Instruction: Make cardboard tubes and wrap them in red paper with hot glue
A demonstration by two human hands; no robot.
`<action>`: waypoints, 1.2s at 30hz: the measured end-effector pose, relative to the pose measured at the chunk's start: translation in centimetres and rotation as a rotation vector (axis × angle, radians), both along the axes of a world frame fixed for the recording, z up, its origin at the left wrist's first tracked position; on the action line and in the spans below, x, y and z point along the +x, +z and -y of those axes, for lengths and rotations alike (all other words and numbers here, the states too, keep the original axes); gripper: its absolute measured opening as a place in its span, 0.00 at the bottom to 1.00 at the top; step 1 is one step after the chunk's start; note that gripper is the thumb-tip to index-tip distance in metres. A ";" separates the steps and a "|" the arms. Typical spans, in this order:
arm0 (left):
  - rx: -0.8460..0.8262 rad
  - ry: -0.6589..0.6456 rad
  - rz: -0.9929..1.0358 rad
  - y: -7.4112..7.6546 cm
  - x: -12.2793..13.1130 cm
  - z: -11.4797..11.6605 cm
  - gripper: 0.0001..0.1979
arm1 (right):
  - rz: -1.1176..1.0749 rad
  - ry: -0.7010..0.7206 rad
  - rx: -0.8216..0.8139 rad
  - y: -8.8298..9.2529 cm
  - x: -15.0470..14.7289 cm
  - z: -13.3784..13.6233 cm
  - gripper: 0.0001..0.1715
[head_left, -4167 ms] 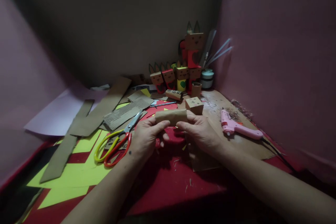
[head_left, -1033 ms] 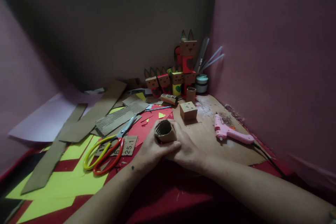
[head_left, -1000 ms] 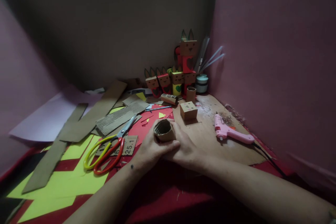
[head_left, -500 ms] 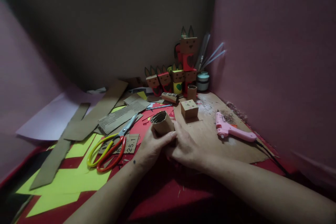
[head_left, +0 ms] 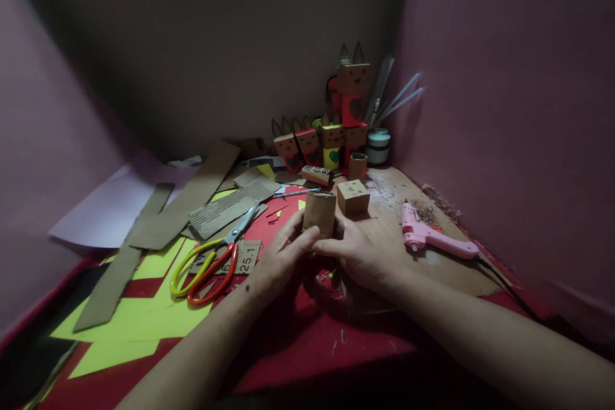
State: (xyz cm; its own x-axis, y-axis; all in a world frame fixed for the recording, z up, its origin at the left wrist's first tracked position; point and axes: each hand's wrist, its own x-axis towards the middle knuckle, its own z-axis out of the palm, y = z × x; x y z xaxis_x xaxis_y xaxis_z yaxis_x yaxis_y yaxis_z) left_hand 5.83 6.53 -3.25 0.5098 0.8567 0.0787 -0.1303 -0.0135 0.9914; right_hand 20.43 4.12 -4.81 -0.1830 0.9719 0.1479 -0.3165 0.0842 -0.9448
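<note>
Between my two hands stands a small brown cardboard tube, upright, its side facing me. My left hand grips it from the left, the thumb pressed on its lower front. From the other side my right hand holds it too, thumb across near the base. Just beyond them is a cardboard box with a face drawn on top. A second short tube stands behind that box. Scissors with one yellow and one red handle lie left of my left hand.
A pink glue gun rests on a cardboard sheet at right, its cord trailing off. Cardboard strips and yellow paper cover the left. Several cardboard animal figures stand at the back beside a pale blue jar.
The tube has turned from tilted, with its open end showing, to upright. Both hands have shifted their grip around it. The whole view has moved slightly.
</note>
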 end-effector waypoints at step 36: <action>-0.134 -0.124 0.037 -0.7 0.5 0.2 0.26 | -0.243 0.109 -0.238 -1.5 -0.5 -0.6 0.31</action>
State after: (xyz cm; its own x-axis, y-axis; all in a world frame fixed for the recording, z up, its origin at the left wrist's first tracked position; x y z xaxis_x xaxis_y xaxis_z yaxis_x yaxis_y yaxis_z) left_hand 6.28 6.36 -3.99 0.6106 0.7918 -0.0116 -0.1590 0.1369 0.9777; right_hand 19.97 4.75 -6.31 -0.2749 0.9610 -0.0287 -0.5295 -0.1763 -0.8298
